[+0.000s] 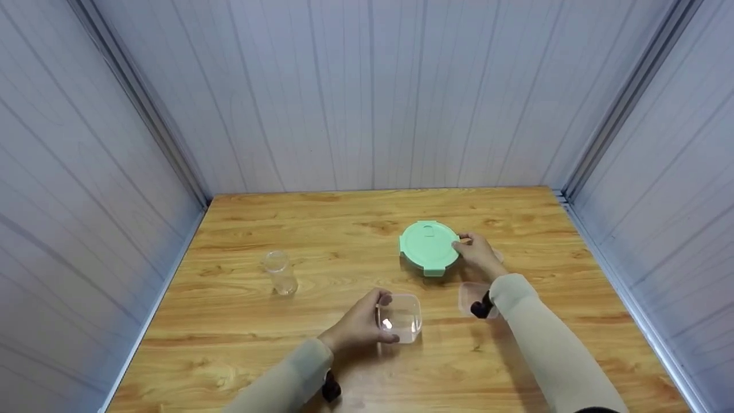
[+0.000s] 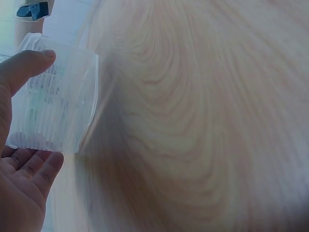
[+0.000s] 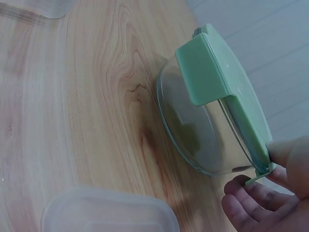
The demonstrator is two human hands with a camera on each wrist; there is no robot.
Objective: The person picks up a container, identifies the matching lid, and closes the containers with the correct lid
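My left hand (image 1: 356,326) grips a clear square plastic container (image 1: 403,317) near the front middle of the table. In the left wrist view the thumb lies on one wall of that container (image 2: 58,104) and the fingers are at the opposite side. Farther back, my right hand (image 1: 480,254) pinches the side latch of a mint-green lid (image 1: 427,248) on a round glass food container. The right wrist view shows the thumb on the lid's edge and the fingers under the raised flap (image 3: 260,176). The glass bowl (image 3: 186,128) below stands upright, with another latch (image 3: 203,70) folded down.
A clear plastic jar (image 1: 281,277) stands at the left. A translucent flat lid (image 1: 469,295) lies under my right wrist, and another clear piece (image 1: 498,256) shows partly behind the right hand. White panel walls (image 1: 367,97) enclose the wooden table (image 1: 229,344) at the back and sides.
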